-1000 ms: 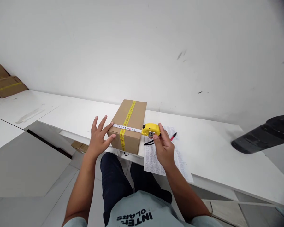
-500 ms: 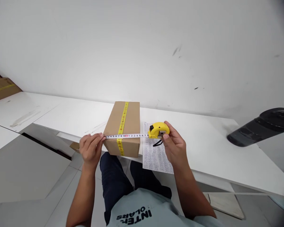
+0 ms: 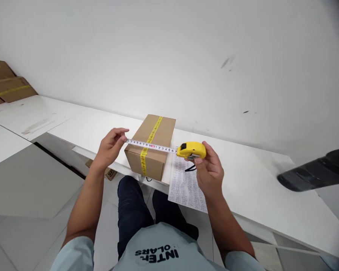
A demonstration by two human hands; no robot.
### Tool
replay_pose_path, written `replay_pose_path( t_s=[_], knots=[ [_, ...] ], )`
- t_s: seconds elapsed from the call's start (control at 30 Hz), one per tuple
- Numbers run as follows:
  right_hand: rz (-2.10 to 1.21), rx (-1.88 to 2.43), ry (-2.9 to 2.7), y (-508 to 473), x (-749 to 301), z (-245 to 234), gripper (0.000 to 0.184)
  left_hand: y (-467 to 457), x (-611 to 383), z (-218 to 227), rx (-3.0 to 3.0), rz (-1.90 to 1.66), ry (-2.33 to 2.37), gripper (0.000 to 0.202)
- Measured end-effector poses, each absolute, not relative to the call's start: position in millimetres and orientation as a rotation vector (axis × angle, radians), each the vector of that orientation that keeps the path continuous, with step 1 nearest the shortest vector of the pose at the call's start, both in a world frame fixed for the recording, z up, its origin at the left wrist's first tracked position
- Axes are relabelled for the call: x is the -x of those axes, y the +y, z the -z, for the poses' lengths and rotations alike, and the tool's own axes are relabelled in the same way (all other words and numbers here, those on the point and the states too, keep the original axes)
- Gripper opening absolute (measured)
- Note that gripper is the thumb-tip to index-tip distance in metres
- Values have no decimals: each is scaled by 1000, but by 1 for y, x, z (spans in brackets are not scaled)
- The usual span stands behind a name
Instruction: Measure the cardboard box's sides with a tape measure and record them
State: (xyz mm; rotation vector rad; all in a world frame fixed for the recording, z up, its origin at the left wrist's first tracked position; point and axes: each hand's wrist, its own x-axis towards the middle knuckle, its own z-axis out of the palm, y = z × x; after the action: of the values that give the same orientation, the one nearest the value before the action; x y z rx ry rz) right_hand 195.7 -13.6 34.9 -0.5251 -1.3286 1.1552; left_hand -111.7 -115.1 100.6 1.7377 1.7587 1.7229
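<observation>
A brown cardboard box (image 3: 155, 141) sealed with a yellow tape strip sits at the near edge of the white table (image 3: 257, 180). My left hand (image 3: 110, 147) pinches the free end of a white measuring tape blade (image 3: 149, 145), held just above the box's near top edge. My right hand (image 3: 207, 167) grips the yellow tape measure case (image 3: 191, 150) to the right of the box. The blade spans the box's width and hangs a little above it. A printed paper sheet (image 3: 186, 186) lies on the table under my right hand.
Several taped cardboard boxes (image 3: 5, 84) are stacked at the far left on another white table (image 3: 31, 116). A dark curved object (image 3: 316, 171) juts in from the right edge. A small box lies on the tiled floor (image 3: 36, 188) under the table. My dark trousers show below.
My left hand went from lying open against the box's left side to pinching the tape's end. Both hands then lifted the stretched tape slightly above the box; the view shifted.
</observation>
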Motion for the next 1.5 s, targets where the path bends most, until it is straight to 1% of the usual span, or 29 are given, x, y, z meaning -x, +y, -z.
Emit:
replay_pose_path(
  t_s=[0.1, 0.17, 0.2, 0.27, 0.3, 0.33, 0.37, 0.43, 0.5, 0.57, 0.67, 0.73, 0.83, 0.9, 0.97, 1.03, 1.1, 1.13, 1.2, 1.3, 1.4, 1.5],
  knots=[
    [-1122, 529, -1315, -17, -202, -35, 59, -129, 94, -123, -1750, -1763, 1614, 30],
    [-1169, 546, -1305, -27, -209, -26, 62, -142, 65, -121, -1792, -1673, 1528, 34],
    [-1211, 563, -1310, -35, -213, -20, 61, -148, 47, -114, -1799, -1607, 1492, 37],
    [-1322, 610, -1344, -54, -220, -5, 56, -157, 7, -87, -1724, -1475, 1432, 42],
    [-1384, 639, -1369, -64, -224, 2, 52, -159, -13, -69, -1620, -1464, 1420, 39],
    [-1439, 670, -1389, -74, -226, 9, 49, -160, -31, -50, -1476, -1509, 1407, 33],
    [-1479, 701, -1405, -83, -229, 17, 46, -160, -46, -31, -1274, -1584, 1396, 31],
    [-1491, 765, -1429, -96, -233, 32, 44, -158, -66, 1, -848, -1615, 1322, 41],
    [-1418, 825, -1465, -104, -236, 48, 42, -158, -74, 20, -555, -1486, 1213, 50],
    [-1345, 872, -1518, -109, -237, 61, 40, -159, -74, 27, -461, -1311, 1143, 53],
    [-1253, 899, -1652, -108, -238, 75, 42, -158, -73, 27, -482, -1140, 1107, 54],
    [-1132, 828, -1852, -102, -241, 79, 45, -152, -78, 28, -474, -1079, 1093, 53],
    [-791, 597, -2177, -80, -257, 74, 50, -139, -90, 33, -489, -1132, 1143, 54],
    [-548, 525, -2237, -55, -276, 62, 54, -127, -96, 34, -571, -1241, 1213, 57],
    [-381, 640, -2189, -17, -297, 47, 51, -113, -97, 29, -715, -1311, 1267, 59],
    [-259, 963, -2157, 31, -314, 33, 45, -98, -95, 17, -906, -1314, 1303, 58],
    [-125, 1300, -2347, 82, -322, 25, 49, -83, -93, 2, -1130, -1255, 1355, 53],
    [-97, 1418, -2467, 106, -323, 24, 53, -76, -92, -5, -1246, -1210, 1401, 51],
    [-178, 1474, -2640, 144, -322, 27, 58, -60, -92, -13, -1461, -1103, 1499, 51],
    [-271, 1396, -2662, 174, -318, 38, 47, -35, -92, -5, -1609, -963, 1547, 53],
    [-301, 1371, -2499, 177, -322, 47, 34, -13, -90, 17, -1555, -915, 1524, 51],
    [-372, 1373, -2265, 169, -329, 56, 33, 0, -86, 34, -1479, -949, 1528, 47]
  ],
)
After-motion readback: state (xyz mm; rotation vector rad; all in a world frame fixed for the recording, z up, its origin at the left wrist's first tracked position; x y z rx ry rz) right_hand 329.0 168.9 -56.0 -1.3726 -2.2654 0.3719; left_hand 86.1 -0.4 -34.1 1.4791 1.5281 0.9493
